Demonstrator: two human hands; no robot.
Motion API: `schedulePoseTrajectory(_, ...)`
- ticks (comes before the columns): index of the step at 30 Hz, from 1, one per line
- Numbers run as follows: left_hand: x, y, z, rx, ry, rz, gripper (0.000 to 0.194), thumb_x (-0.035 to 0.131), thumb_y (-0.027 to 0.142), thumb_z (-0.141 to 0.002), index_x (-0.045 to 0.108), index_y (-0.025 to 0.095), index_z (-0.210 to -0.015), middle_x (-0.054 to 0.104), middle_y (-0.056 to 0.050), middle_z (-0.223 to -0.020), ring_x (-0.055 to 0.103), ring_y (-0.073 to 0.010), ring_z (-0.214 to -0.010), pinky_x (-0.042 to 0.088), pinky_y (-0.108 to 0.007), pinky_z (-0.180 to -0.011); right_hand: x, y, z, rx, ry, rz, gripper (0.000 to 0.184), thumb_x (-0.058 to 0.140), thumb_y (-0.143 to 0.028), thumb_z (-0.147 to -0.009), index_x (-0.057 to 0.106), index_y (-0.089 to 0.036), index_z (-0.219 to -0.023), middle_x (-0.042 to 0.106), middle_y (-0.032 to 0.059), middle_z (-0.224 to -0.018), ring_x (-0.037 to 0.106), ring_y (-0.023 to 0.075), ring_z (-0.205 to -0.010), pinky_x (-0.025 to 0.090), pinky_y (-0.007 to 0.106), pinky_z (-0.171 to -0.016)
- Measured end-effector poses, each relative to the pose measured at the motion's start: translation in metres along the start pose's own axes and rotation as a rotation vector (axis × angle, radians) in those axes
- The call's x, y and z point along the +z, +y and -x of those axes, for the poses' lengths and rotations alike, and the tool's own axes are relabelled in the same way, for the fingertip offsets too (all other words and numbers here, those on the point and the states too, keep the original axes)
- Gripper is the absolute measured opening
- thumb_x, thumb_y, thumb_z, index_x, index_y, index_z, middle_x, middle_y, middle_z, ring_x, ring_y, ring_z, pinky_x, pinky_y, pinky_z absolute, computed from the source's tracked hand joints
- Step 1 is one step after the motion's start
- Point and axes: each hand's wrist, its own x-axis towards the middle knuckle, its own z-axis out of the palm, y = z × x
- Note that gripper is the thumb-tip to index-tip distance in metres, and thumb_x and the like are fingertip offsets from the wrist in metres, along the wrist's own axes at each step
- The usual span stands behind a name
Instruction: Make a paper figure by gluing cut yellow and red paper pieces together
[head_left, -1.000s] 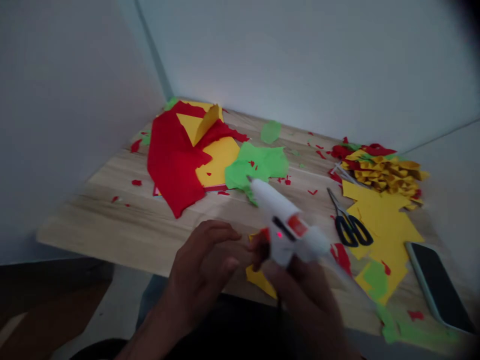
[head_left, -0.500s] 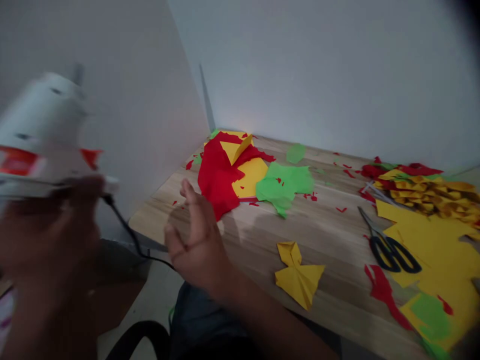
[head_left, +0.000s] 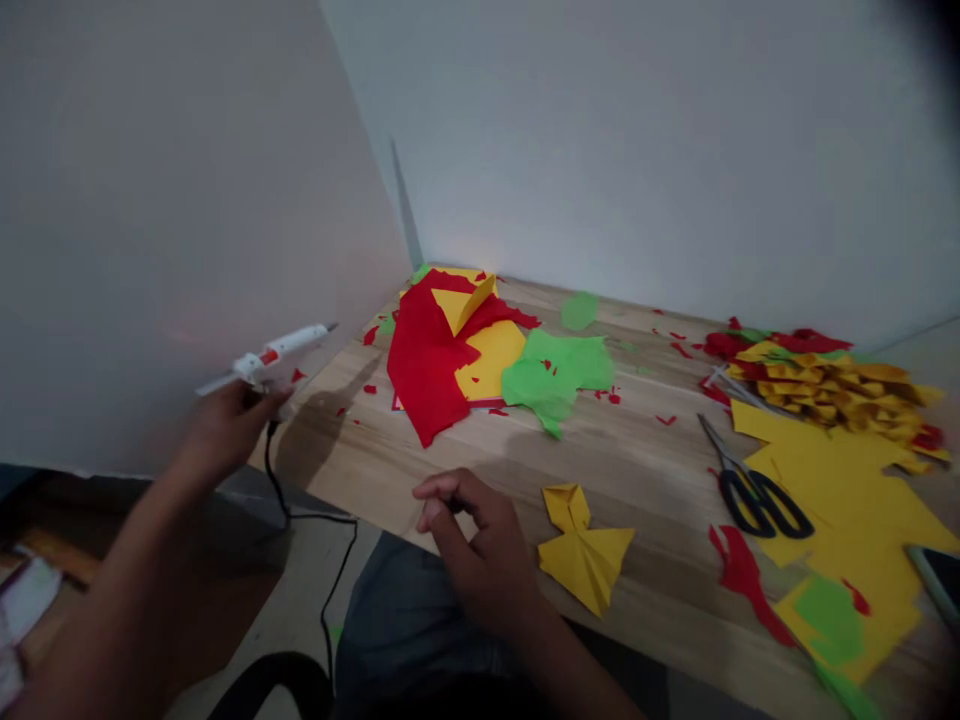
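Observation:
My left hand (head_left: 236, 425) grips a white hot glue gun (head_left: 279, 352) with orange-red markings. Its nozzle points right and up beside the left wall, near the table's far-left corner. A black cord runs down from its grip. Over the table's front edge is my right hand (head_left: 484, 545), fingers curled and thumb and index tips close together; nothing shows between them. Just right of it lies a folded yellow paper piece (head_left: 589, 550) with a fan-shaped lower part. Beyond the hands are a red paper sheet (head_left: 424, 370) and a green paper piece (head_left: 559, 370).
Black-handled scissors (head_left: 754, 490) rest partly on yellow paper (head_left: 847, 475) at the right. Behind them is a heap of folded yellow strips (head_left: 832, 380). A dark-screened device (head_left: 937, 580) shows at the right edge. Red scraps dot the wooden table (head_left: 660, 600); walls stand left and behind.
The glue gun in my left hand has moved from close to the camera, away and down toward the table's left corner. My right hand has drawn back rightward, its spread fingers now curled.

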Motion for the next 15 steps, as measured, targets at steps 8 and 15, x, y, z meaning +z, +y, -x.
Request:
schedulePoseTrajectory(8,0.053,-0.008,-0.002,-0.061,-0.155,0.090,0.030,0.052,0.043,-0.084,0.060,0.014,-0.091,0.055,0.005,-0.071,0.050,-0.0118,-0.069,0.035,-0.016,-0.060,-0.004,0.020,0.027,0.113,-0.047,0.074,0.020,0.054,-0.012,-0.084,0.071,-0.021,-0.090,0.068,-0.0019,-0.069,0.062,0.0115,-0.067,0.046,0.022,-0.068)
schedulePoseTrajectory(15,0.061,-0.014,0.000,-0.101,-0.056,0.078,0.045,0.057,0.053,-0.081,0.059,0.014,-0.104,0.061,0.002,-0.091,0.055,-0.0112,-0.076,0.039,-0.019,-0.066,-0.020,0.033,0.047,0.123,-0.051,0.143,0.020,0.055,-0.011,-0.085,0.070,-0.022,-0.092,0.069,-0.0023,-0.071,0.064,0.0112,-0.068,0.046,0.021,-0.068)
